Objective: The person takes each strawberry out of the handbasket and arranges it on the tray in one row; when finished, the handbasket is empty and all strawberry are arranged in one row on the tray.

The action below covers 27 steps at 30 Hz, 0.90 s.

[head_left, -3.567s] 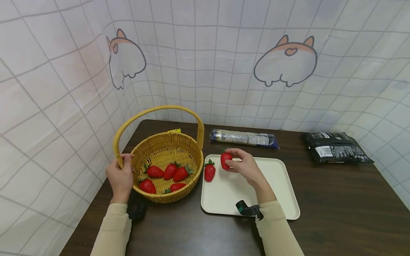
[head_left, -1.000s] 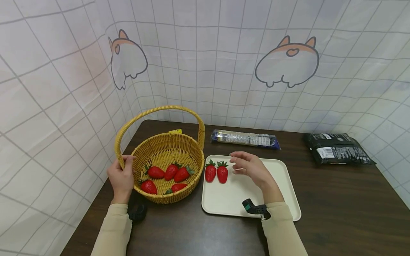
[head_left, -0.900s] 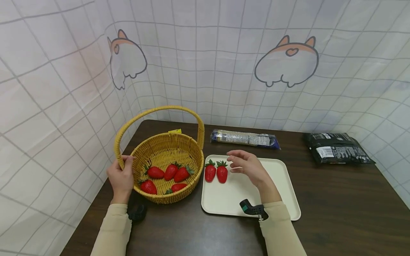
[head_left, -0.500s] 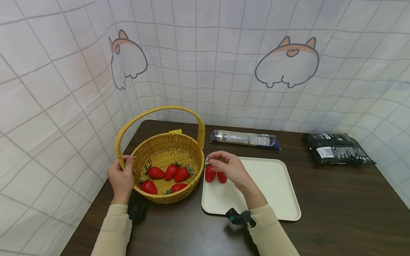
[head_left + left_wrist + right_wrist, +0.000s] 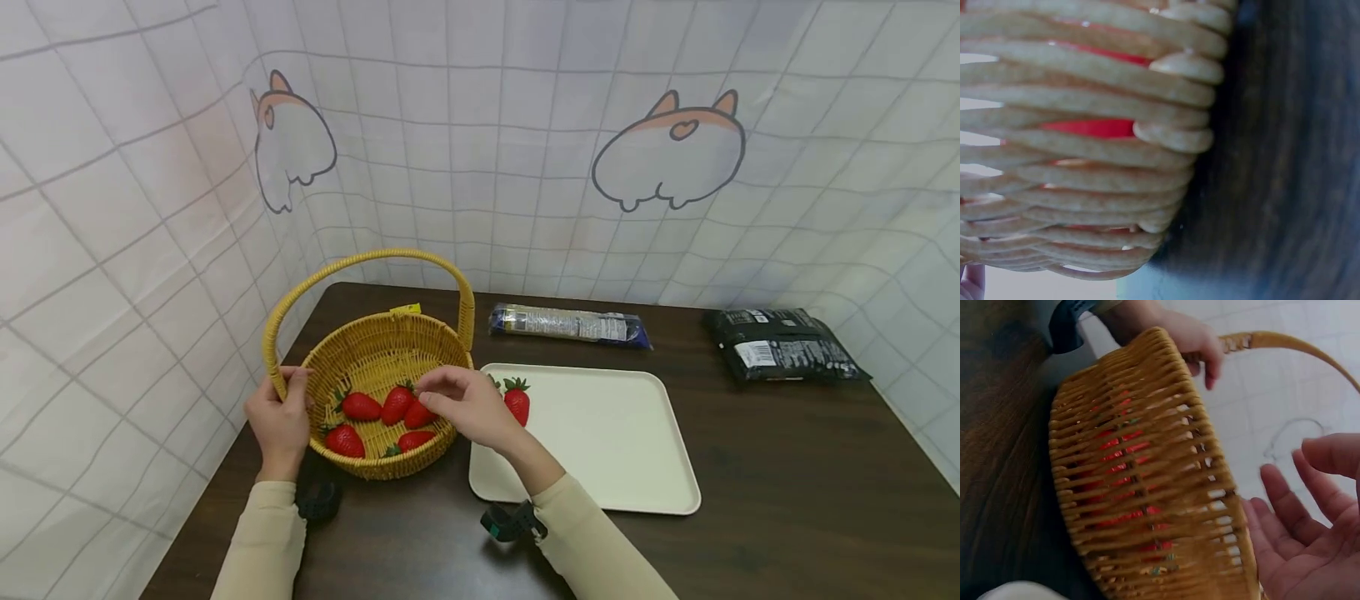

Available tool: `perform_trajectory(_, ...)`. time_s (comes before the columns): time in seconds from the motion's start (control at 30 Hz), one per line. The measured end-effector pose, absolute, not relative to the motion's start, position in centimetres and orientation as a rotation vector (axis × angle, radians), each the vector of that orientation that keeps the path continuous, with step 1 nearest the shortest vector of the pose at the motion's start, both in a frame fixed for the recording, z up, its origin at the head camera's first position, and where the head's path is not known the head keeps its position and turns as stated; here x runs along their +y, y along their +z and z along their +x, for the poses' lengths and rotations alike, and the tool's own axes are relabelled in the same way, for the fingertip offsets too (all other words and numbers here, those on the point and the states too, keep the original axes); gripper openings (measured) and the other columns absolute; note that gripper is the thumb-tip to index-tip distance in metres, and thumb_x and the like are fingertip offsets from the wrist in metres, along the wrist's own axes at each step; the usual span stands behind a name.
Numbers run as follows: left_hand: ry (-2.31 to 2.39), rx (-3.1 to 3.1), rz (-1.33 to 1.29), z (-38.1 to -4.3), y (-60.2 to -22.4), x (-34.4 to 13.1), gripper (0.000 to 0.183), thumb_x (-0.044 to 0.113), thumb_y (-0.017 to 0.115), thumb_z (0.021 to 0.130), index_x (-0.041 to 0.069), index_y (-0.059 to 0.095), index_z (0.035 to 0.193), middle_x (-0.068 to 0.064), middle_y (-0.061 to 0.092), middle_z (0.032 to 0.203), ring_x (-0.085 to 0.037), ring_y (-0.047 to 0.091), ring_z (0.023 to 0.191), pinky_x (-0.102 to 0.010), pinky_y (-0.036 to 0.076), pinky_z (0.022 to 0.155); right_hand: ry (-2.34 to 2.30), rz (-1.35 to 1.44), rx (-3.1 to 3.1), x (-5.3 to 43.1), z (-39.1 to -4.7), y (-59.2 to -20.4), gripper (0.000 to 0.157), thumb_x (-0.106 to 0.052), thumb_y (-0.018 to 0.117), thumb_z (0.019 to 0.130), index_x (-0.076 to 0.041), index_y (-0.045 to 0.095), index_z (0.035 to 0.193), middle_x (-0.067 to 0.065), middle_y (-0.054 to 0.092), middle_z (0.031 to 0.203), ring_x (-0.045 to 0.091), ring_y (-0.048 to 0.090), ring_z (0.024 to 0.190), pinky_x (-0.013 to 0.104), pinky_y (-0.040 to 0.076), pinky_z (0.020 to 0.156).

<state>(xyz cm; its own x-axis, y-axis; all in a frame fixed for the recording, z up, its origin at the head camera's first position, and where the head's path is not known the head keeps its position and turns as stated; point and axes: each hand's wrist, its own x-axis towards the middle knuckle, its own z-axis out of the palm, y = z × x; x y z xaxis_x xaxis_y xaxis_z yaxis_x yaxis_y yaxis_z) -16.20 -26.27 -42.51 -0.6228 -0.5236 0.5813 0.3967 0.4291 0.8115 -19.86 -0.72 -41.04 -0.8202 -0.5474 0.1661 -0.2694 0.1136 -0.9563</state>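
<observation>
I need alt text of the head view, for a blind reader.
A person's left hand grips the handle of a yellow wicker basket of red strawberries, while the right hand hovers over its right rim. A white tray beside it bears more strawberries; a long package and a black package lie farther back on the dark table.

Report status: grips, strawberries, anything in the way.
Left grip holding yellow wicker basket. Right grip empty, at basket's right side. Five strawberries inside; two on tray, one mostly hidden. Handle arches above.
</observation>
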Motion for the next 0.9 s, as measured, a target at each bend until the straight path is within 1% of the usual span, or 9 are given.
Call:
perform_trajectory(0.17, -1.314, -1.805, 0.115, -16.1, -42.4, -26.2, 0.024, 0.006, 0.06, 0.096, -0.014, 0.067, 0.084, 0.019, 0.056, 0.058, -0.014, 0.048, 0.042, -0.014, 0.038, 0.044, -1.532, -0.917, 2.245, -3.4, -20.7, -40.8, 0.02, -0.02, 0.067, 0.093, -0.012, 0.071, 0.111, -0.002, 0.07, 0.105, 0.006, 0.065, 0.095, 0.023, 0.052, 0.083)
perform_trajectory(0.33, -1.294, -1.806, 0.106, -16.3, -42.3, -26.1, 0.025, 0.005, 0.06, 0.096, -0.015, 0.067, 0.083, -0.011, 0.056, 0.052, -0.013, 0.048, 0.041, -0.014, 0.037, 0.043, -1.364, -1.005, 2.291, -5.5, -21.0, -40.9, 0.023, -0.02, 0.067, 0.093, -0.009, 0.07, 0.114, -0.005, 0.069, 0.105, 0.002, 0.063, 0.094, 0.02, 0.049, 0.084)
perform_trajectory(0.4, -1.297, -1.806, 0.102, -16.4, -42.2, -26.1, 0.024, 0.004, 0.06, 0.096, -0.016, 0.067, 0.084, -0.008, 0.056, 0.052, -0.013, 0.048, 0.041, -0.014, 0.038, 0.043, -1.341, -1.014, 2.284, -6.2, -21.0, -41.0, 0.024, -0.02, 0.066, 0.094, -0.009, 0.07, 0.115, -0.004, 0.069, 0.107, 0.002, 0.062, 0.094, 0.019, 0.049, 0.083)
perform_trajectory(0.5, -1.3, -1.81, 0.097, -16.4, -42.2, -26.1, 0.023, 0.003, 0.059, 0.095, -0.015, 0.066, 0.084, 0.011, 0.055, 0.053, -0.01, 0.047, 0.042, -0.014, 0.038, 0.044, -1.36, -1.022, 2.257, -7.4, -20.9, -41.2, 0.025, -0.018, 0.066, 0.094, -0.008, 0.07, 0.116, 0.0, 0.07, 0.109, 0.0, 0.061, 0.094, 0.018, 0.048, 0.083)
perform_trajectory(0.57, -1.305, -1.808, 0.094, -16.4, -42.2, -26.2, 0.022, 0.002, 0.059, 0.095, -0.015, 0.066, 0.084, 0.018, 0.054, 0.055, -0.007, 0.047, 0.042, -0.014, 0.038, 0.044, -1.386, -1.016, 2.223, -8.1, -20.8, -41.3, 0.025, -0.017, 0.066, 0.094, -0.009, 0.069, 0.117, 0.003, 0.07, 0.112, 0.0, 0.062, 0.094, 0.018, 0.049, 0.083)
perform_trajectory(0.63, -1.307, -1.806, 0.09, -16.4, -42.3, -26.2, 0.022, 0.002, 0.059, 0.095, -0.015, 0.066, 0.083, 0.014, 0.054, 0.053, -0.006, 0.046, 0.042, -0.014, 0.037, 0.044, -1.401, -1.02, 2.189, -8.8, -20.7, -41.4, 0.026, -0.015, 0.066, 0.093, -0.008, 0.068, 0.118, 0.006, 0.07, 0.114, 0.0, 0.062, 0.094, 0.017, 0.049, 0.083)
perform_trajectory(0.7, -1.313, -1.801, 0.092, -16.4, -42.3, -26.2, 0.022, 0.002, 0.059, 0.095, -0.015, 0.066, 0.082, 0.005, 0.055, 0.051, -0.006, 0.046, 0.042, -0.015, 0.037, 0.043, -1.388, -1.02, 2.164, -9.3, -20.7, -41.5, 0.027, -0.015, 0.066, 0.094, -0.008, 0.067, 0.12, 0.007, 0.069, 0.115, 0.0, 0.061, 0.095, 0.017, 0.049, 0.083)
perform_trajectory(0.83, -1.317, -1.8, 0.099, -16.3, -42.5, -26.2, 0.022, 0.003, 0.059, 0.095, -0.013, 0.066, 0.081, -0.013, 0.053, 0.051, -0.006, 0.046, 0.041, -0.016, 0.036, 0.041, -1.306, -1.019, 2.179, -10.2, -20.8, -41.9, 0.032, -0.019, 0.066, 0.094, -0.008, 0.065, 0.124, 0.006, 0.067, 0.117, 0.002, 0.061, 0.096, 0.018, 0.049, 0.083)
perform_trajectory(0.9, -1.31, -1.803, 0.099, -16.3, -42.6, -26.2, 0.023, 0.004, 0.059, 0.096, -0.012, 0.066, 0.081, -0.017, 0.052, 0.051, -0.005, 0.045, 0.042, -0.016, 0.036, 0.041, -1.257, -1.002, 2.192, -10.5, -20.9, -42.0, 0.035, -0.022, 0.066, 0.094, -0.008, 0.064, 0.126, 0.004, 0.067, 0.118, 0.002, 0.06, 0.097, 0.018, 0.048, 0.083)
